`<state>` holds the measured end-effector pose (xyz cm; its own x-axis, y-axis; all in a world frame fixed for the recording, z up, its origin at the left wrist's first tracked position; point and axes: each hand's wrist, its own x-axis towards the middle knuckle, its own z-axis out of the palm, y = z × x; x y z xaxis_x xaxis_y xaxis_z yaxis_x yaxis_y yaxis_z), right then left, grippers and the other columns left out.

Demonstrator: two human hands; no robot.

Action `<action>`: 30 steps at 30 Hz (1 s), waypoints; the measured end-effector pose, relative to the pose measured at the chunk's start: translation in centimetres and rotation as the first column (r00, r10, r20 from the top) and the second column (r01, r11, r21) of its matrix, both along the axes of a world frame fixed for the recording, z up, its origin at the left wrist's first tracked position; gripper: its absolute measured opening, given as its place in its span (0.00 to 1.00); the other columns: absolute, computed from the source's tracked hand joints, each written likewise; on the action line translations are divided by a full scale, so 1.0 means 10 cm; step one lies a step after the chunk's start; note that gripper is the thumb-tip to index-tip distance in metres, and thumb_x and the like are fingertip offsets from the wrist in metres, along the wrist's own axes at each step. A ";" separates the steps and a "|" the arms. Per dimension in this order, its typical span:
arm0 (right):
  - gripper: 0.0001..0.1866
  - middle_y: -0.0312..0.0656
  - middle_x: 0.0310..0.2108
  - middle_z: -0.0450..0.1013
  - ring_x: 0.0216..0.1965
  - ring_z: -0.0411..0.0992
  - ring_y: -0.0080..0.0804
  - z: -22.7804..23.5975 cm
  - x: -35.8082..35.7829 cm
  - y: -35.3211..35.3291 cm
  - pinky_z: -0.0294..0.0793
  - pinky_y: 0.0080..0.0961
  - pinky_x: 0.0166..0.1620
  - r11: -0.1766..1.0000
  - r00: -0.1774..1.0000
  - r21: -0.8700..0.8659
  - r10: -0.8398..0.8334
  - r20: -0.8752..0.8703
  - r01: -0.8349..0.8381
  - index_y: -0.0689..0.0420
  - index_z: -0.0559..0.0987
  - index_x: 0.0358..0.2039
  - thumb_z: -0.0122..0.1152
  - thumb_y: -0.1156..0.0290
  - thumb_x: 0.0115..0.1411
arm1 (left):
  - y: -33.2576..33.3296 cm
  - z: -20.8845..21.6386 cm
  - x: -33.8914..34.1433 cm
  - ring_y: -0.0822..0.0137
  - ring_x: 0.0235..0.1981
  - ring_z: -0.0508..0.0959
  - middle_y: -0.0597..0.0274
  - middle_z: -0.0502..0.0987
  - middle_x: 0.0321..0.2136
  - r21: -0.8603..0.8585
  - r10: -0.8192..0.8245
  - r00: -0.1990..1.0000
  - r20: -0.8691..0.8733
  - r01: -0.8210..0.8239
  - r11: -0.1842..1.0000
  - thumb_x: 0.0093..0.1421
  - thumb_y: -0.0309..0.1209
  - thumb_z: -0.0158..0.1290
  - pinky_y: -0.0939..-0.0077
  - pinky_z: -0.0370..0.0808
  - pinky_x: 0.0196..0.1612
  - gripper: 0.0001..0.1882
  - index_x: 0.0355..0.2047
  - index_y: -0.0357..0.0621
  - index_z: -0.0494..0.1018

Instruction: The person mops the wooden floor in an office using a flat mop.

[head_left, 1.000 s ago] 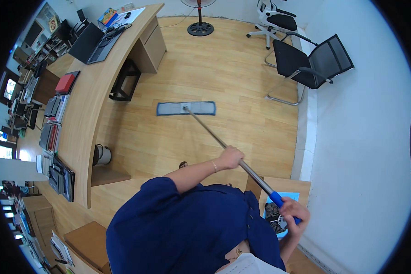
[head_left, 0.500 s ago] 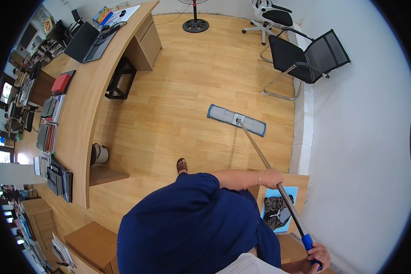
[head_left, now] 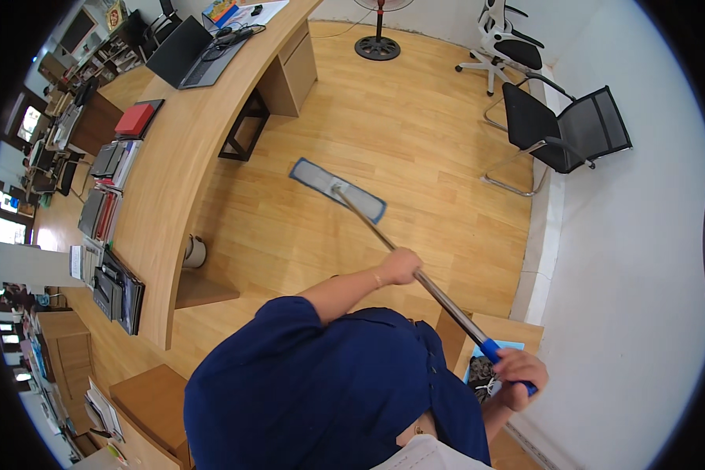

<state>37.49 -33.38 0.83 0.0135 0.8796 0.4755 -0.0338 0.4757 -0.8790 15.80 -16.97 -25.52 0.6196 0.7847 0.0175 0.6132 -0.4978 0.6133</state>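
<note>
I hold a flat mop with a long metal pole [head_left: 368, 223] and a blue grip at its top end. My left hand [head_left: 400, 265] is closed around the middle of the pole. My right hand [head_left: 519, 373] grips the blue end near my right hip. The flat mop head [head_left: 338, 189], blue-edged with a pale pad, lies on the wooden floor [head_left: 415, 125] ahead of me, a little left of centre. My dark blue shirt fills the lower middle of the view.
A long curved wooden desk [head_left: 172, 157] runs along the left with laptops, books and folders. A small bin [head_left: 195, 251] sits by its base. A black chair [head_left: 564, 133] and a white office chair [head_left: 501, 47] stand far right, a floor fan [head_left: 377, 43] behind. A low wooden cabinet [head_left: 478, 329] sits by my right side.
The mop head has swept from the right side of the floor back toward the left and centre. My right hand has risen from the lower edge, and both hands kept their hold on the pole.
</note>
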 end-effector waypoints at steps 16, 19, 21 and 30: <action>0.04 0.44 0.19 0.72 0.23 0.71 0.37 -0.31 -0.83 0.61 0.70 0.41 0.44 0.909 0.924 -0.178 0.383 0.003 -0.377 0.63 0.77 0.20 0.60 0.76 0.47 | 0.21 -0.15 -1.50 0.47 0.27 0.75 0.48 0.74 0.19 -0.044 0.114 0.980 -0.162 -0.123 0.991 0.49 0.35 0.52 0.57 0.72 0.33 0.12 0.14 0.42 0.73; 0.04 0.44 0.18 0.72 0.23 0.71 0.38 -0.23 -0.42 0.32 0.70 0.42 0.44 0.942 0.959 -0.186 0.283 -0.003 -0.279 0.63 0.77 0.20 0.60 0.75 0.46 | 0.07 -0.17 -1.06 0.47 0.27 0.75 0.48 0.74 0.19 -0.049 0.056 0.978 -0.201 -0.067 0.997 0.46 0.33 0.51 0.57 0.72 0.33 0.09 0.15 0.43 0.74; 0.06 0.44 0.17 0.71 0.22 0.70 0.37 -0.13 -0.09 0.04 0.71 0.43 0.43 0.964 0.984 -0.196 0.180 -0.013 -0.179 0.63 0.76 0.19 0.61 0.74 0.46 | -0.08 -0.12 -0.57 0.48 0.27 0.75 0.49 0.75 0.20 -0.062 -0.030 0.976 -0.214 0.017 0.998 0.43 0.31 0.50 0.56 0.73 0.32 0.06 0.16 0.43 0.74; 0.12 0.38 0.08 0.65 0.11 0.65 0.29 0.71 1.48 -1.53 0.73 0.39 0.34 0.951 0.960 -0.148 -0.258 0.109 0.272 0.60 0.75 0.19 0.57 0.66 0.53 | -0.98 0.50 1.92 0.48 0.25 0.76 0.50 0.76 0.20 -0.237 -0.493 0.869 -0.047 0.470 0.850 0.44 0.36 0.52 0.56 0.72 0.28 0.09 0.20 0.45 0.77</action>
